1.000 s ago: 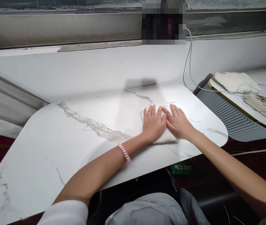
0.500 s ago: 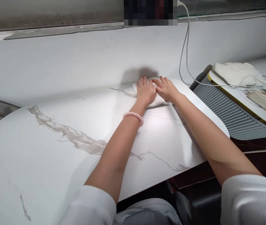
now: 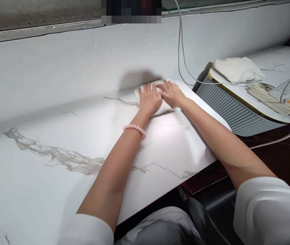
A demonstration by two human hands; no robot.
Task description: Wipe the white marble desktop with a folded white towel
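Note:
A folded white cloth [image 3: 164,109] lies flat near the far edge of the white marbled table [image 3: 45,190], close to the wall. My left hand [image 3: 150,99] rests palm down on its left part, fingers spread, with a pink coiled band on the wrist. Flat on the right part of the cloth is my right hand [image 3: 170,93], its fingers apart and its thumb side close to the left hand. Neither hand is wrapped round the cloth.
To the right stands a ribbed grey and white unit [image 3: 226,105]. On top of it are a second white cloth [image 3: 238,69] and a power strip [image 3: 270,98]. A pale cable [image 3: 183,51] hangs along the wall and runs across to the unit.
The view has shifted to the right, so more of the power strip shows. Both hands still lie on the cloth, in nearly the same place on the table.

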